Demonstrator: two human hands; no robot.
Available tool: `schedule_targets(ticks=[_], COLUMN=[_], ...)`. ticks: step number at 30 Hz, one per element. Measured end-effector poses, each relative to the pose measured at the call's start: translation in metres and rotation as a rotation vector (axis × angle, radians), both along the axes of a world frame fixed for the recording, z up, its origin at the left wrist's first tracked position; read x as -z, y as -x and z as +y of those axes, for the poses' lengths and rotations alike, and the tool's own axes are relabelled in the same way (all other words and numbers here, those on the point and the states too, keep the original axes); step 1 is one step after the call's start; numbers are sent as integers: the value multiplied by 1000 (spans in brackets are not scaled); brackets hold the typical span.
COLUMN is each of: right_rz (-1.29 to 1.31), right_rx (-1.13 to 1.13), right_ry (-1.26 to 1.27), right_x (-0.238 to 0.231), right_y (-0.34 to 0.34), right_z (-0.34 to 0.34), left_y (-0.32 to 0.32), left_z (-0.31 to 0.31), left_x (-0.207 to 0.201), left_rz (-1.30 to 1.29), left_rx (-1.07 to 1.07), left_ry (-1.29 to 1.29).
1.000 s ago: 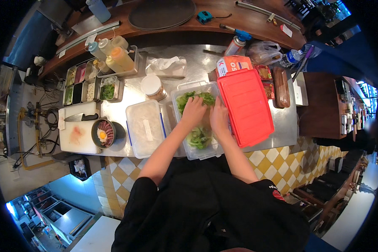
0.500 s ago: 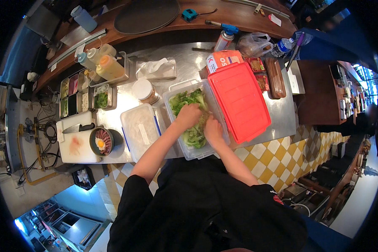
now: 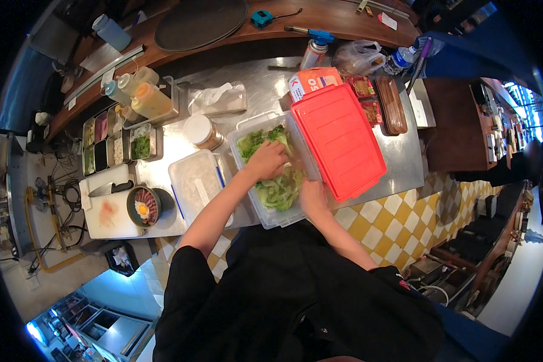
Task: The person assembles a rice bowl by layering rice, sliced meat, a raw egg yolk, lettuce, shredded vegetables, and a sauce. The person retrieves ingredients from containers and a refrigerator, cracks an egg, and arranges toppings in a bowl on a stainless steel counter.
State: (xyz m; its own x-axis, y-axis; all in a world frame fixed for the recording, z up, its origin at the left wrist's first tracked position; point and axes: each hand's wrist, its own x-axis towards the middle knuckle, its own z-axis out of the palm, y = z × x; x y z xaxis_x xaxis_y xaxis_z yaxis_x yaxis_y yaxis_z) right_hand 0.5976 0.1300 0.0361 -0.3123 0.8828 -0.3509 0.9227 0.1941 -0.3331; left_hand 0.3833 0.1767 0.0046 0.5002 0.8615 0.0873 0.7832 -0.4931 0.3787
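Observation:
A clear plastic container (image 3: 274, 222) holding green leafy lettuce (image 3: 277, 192) stands at the front of the steel counter, directly before me. My left hand (image 3: 268, 161) reaches over its left wall, the fingers curled down into the leaves. At the right side of the box, my right hand (image 3: 313, 198) is closed beside the lettuce; what its fingers hold is hidden. A red plastic lid (image 3: 339, 142) lies tilted against the container's right side. To the left, a lidded clear box with blue clips (image 3: 194, 184) sits close by my left forearm.
A cutting board (image 3: 105, 216) carries a knife (image 3: 111, 189); a bowl of sliced meat and egg yolk (image 3: 143, 206) overlaps its edge. Behind stand a white-lidded jar (image 3: 203, 132), sauce bottles (image 3: 151, 101) and topping tins (image 3: 143, 145). A blow torch (image 3: 314, 49) stands at the back.
My right hand has drawn back from the leaves toward the container's right wall. My left hand stays over the lettuce with its fingers shifted slightly. The whole view has moved a little.

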Motion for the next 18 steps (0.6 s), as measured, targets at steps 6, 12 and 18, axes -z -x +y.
schedule_targets(ticks=[6,12,18], right_rz=[298,-56,295], right_rx=[-42,-47,-90], right_ry=[-212,-21,-89], right_x=[4,49,-32], right_y=[32,61,28], right_z=[16,43,37], left_y=[27,31,30], left_z=[-9,-26,-43], left_x=[-21,-30,-57], left_rz=[-188,-131,-444], left_rx=[-172,-230,-288], left_ry=[135,193,165])
